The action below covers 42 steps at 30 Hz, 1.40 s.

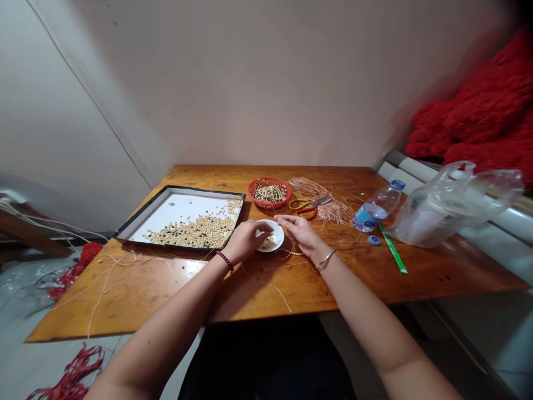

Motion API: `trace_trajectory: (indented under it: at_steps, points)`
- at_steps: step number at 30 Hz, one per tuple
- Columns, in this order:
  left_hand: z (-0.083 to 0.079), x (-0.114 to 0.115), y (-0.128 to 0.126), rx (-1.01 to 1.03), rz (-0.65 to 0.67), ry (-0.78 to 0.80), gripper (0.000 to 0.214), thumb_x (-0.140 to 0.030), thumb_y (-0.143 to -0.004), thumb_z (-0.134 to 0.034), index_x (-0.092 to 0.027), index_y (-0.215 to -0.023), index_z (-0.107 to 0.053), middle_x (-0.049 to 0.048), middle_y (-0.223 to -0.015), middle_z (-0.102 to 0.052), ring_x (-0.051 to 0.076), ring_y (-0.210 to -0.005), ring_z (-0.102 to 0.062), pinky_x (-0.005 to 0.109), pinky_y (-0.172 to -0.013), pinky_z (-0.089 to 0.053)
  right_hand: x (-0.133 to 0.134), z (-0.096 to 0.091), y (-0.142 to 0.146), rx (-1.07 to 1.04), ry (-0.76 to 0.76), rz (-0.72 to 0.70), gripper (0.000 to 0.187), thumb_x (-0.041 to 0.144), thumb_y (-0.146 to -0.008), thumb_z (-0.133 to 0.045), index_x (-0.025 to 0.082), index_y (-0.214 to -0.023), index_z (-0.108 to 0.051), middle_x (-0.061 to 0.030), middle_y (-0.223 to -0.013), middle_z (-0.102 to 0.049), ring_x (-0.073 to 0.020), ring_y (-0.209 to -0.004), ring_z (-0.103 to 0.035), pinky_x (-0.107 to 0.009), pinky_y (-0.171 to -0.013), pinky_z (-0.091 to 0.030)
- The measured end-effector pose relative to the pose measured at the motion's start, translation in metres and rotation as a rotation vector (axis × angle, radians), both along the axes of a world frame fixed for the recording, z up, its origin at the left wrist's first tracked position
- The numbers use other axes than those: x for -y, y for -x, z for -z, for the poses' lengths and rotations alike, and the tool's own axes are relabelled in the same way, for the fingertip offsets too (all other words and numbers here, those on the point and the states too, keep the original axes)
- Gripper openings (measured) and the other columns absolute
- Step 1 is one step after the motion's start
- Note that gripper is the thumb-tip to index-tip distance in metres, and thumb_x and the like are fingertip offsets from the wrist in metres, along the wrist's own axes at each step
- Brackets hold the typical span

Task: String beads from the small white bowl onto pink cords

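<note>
My left hand (246,239) reaches over a small white dish (272,235) of beads, its fingers curled and pinched at the dish's rim. Just right of the dish, my right hand (300,233) has its fingers closed on a thin cord (270,285) that carries a few strung beads (296,254) and trails toward the table's near edge. A black-rimmed tray (144,216) with many loose tan beads lies to the left of the dish.
A red basket (270,193) of beaded strands, orange-handled scissors (308,206) and a pile of pink cord (333,208) sit behind the dish. A water bottle (377,206), its blue cap (373,240), a green strip (393,251) and a plastic bag (452,203) lie right. Red fabric (483,111) fills the shelf.
</note>
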<state>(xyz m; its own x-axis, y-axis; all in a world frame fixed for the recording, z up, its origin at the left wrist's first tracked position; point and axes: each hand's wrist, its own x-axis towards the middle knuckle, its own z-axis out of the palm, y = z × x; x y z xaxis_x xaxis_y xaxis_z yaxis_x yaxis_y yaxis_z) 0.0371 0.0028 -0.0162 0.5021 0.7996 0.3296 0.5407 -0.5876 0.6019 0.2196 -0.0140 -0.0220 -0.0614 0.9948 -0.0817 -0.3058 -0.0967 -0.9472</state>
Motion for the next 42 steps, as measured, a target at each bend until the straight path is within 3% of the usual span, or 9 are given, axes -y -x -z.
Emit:
trace_trajectory:
  at_steps: [5,9,15,21,31,42]
  points:
    - [-0.001,-0.008,-0.001,0.506,-0.135,0.166,0.026,-0.039,-0.076,-0.068,-0.015,-0.086,-0.068,0.0091,-0.087,-0.072,0.019,-0.079,-0.067,0.032,-0.072,-0.053,0.002,-0.001,0.003,0.152,-0.193,0.081,0.025,0.040,-0.064,-0.076,0.018,-0.075,-0.071,-0.0026,-0.076,-0.069,-0.0131,-0.070,-0.059,-0.026,-0.068,-0.047]
    - [-0.006,-0.008,-0.001,0.652,-0.140,0.181,0.026,-0.036,-0.072,-0.072,-0.015,-0.084,-0.063,0.0075,-0.087,-0.069,0.016,-0.079,-0.065,0.029,-0.072,-0.052,0.005,0.000,0.003,0.272,-0.310,0.074,0.026,0.043,-0.068,-0.073,0.018,-0.064,-0.065,-0.0013,-0.065,-0.063,-0.0127,-0.062,-0.054,-0.026,-0.062,-0.044]
    - [-0.015,-0.002,-0.002,0.668,-0.106,0.145,0.027,-0.034,-0.072,-0.072,-0.017,-0.081,-0.053,0.0029,-0.080,-0.064,0.013,-0.073,-0.062,0.024,-0.063,-0.049,0.008,-0.001,0.001,0.318,-0.353,0.037,0.031,0.044,-0.066,-0.073,0.019,-0.058,-0.058,0.0006,-0.058,-0.055,-0.0111,-0.055,-0.046,-0.025,-0.054,-0.038]
    - [-0.016,0.000,0.000,0.550,-0.131,0.024,0.023,-0.034,-0.077,-0.069,-0.017,-0.083,-0.054,0.0026,-0.081,-0.063,0.011,-0.069,-0.058,0.023,-0.058,-0.044,0.011,-0.006,0.001,0.328,-0.364,0.051,0.036,0.043,-0.063,-0.072,0.019,-0.049,-0.048,0.0032,-0.050,-0.043,-0.0090,-0.050,-0.035,-0.024,-0.050,-0.030]
    - [-0.016,0.002,0.001,0.485,-0.149,-0.068,0.019,-0.032,-0.080,-0.067,-0.018,-0.083,-0.054,0.0017,-0.082,-0.063,0.011,-0.068,-0.055,0.023,-0.058,-0.042,0.010,0.001,-0.004,0.246,-0.373,0.006,0.033,0.035,-0.066,-0.068,0.019,-0.048,-0.045,0.0034,-0.050,-0.039,-0.0091,-0.051,-0.032,-0.024,-0.051,-0.025]
    - [-0.014,0.002,0.002,0.405,-0.169,-0.180,0.015,-0.029,-0.079,-0.067,-0.018,-0.082,-0.057,0.0004,-0.079,-0.062,0.011,-0.069,-0.055,0.023,-0.060,-0.042,0.011,-0.007,0.000,0.248,-0.353,0.014,0.031,0.030,-0.062,-0.068,0.018,-0.046,-0.045,0.0048,-0.046,-0.040,-0.0076,-0.048,-0.031,-0.024,-0.049,-0.024]
